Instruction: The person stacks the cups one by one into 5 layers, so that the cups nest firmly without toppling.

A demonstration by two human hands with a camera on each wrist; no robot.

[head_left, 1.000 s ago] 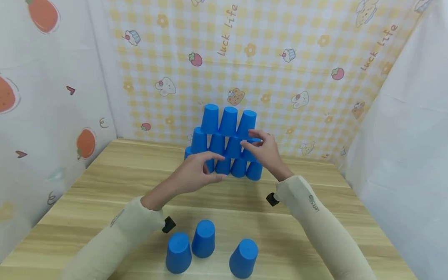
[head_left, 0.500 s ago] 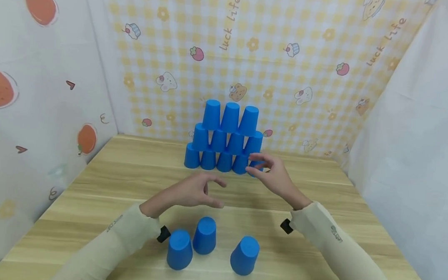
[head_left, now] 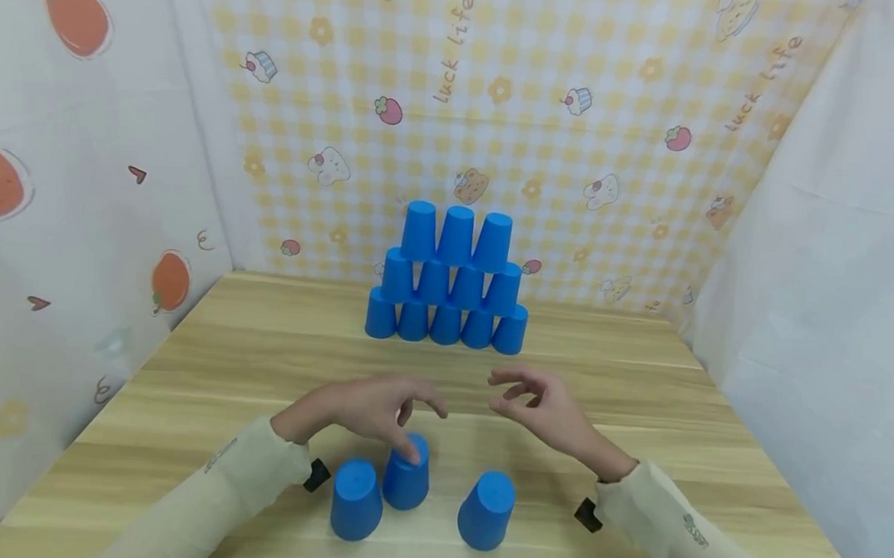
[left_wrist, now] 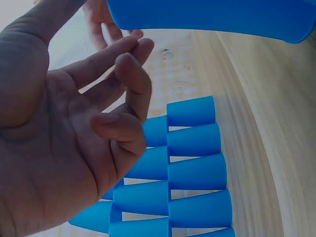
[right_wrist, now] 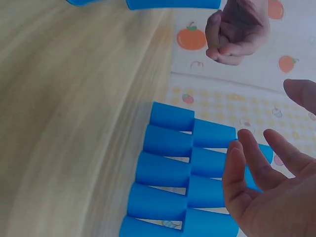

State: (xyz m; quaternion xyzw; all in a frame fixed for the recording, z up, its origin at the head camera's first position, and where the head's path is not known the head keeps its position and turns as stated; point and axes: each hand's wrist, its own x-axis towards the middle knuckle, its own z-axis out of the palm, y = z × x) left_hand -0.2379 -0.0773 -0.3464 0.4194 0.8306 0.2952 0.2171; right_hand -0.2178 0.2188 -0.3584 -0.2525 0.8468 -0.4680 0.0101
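Observation:
My left hand hovers over the near cups, fingers spread and holding nothing. Its thumb overlaps the top of an upside-down blue cup in the head view. Just left of that stands a second blue cup, and a third blue cup is farther right. My right hand is in the air above the table, its fingers loosely bent around nothing. Behind both hands rises a pyramid of upside-down blue cups in three rows, the top row holding three. In the left wrist view a close blue cup fills the upper edge.
The wooden table runs back to a yellow checked cloth. White cloths hang at the left and right sides. The pyramid stands near the table's back edge.
Both hands have drawn back from the pyramid toward me and lower. The left hand has come over the near cups. The pyramid and the three near cups keep their places.

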